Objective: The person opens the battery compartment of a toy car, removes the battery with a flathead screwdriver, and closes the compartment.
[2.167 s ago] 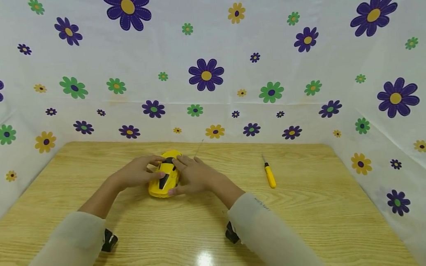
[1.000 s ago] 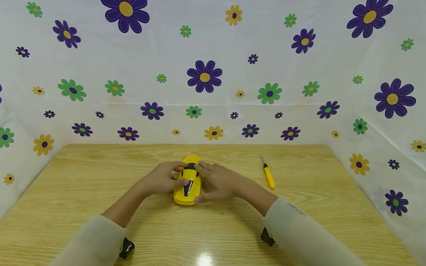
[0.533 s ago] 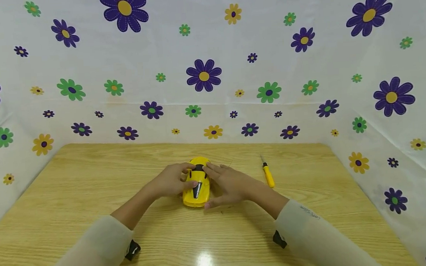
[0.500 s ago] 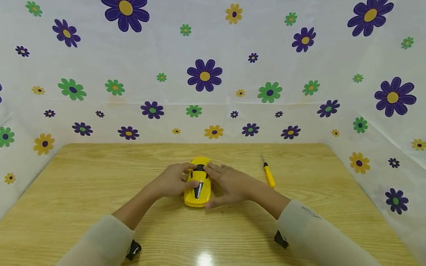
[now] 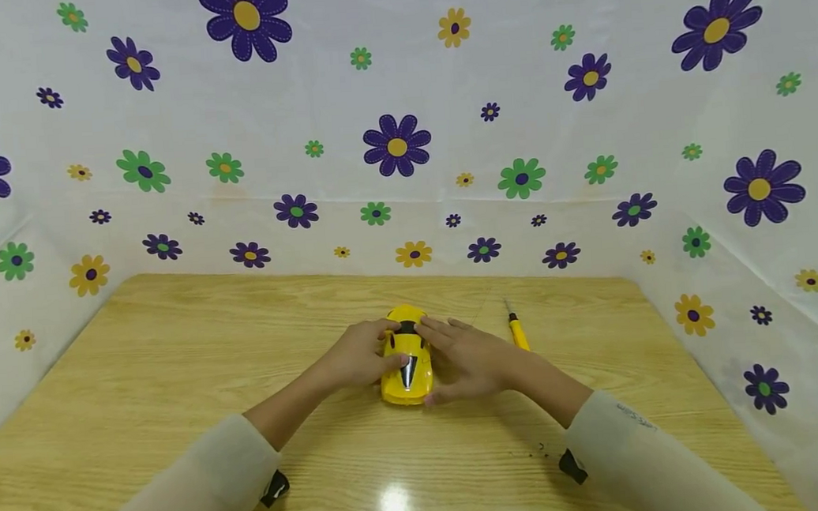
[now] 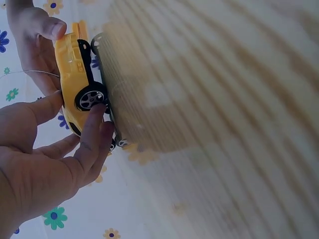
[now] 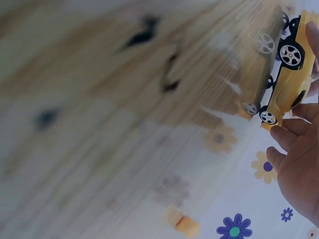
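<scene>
A yellow toy car (image 5: 420, 365) with black windows is held between both hands at mid-table, low over the wood. My left hand (image 5: 355, 358) grips its left side, thumb on the upper body. In the left wrist view, that hand's fingers (image 6: 89, 137) reach a wheel of the car (image 6: 74, 67). From the other side, my right hand (image 5: 475, 360) holds the car with fingers by the roof and thumb at the near end. The right wrist view shows its fingertips by a lower wheel of the car (image 7: 288, 84). Whether all wheels touch the table is unclear.
A screwdriver (image 5: 518, 332) with a yellow handle lies right of the car, partly hidden by my right arm. Small dark specks (image 5: 540, 447) lie on the wooden table (image 5: 194, 334) near my right cuff. Flower-patterned cloth (image 5: 326, 95) walls the back and sides.
Both hands and the toy car have moved rightward across the table and slightly nearer me, keeping their hold. My right arm now covers the screwdriver's handle end. The screwdriver itself stays put.
</scene>
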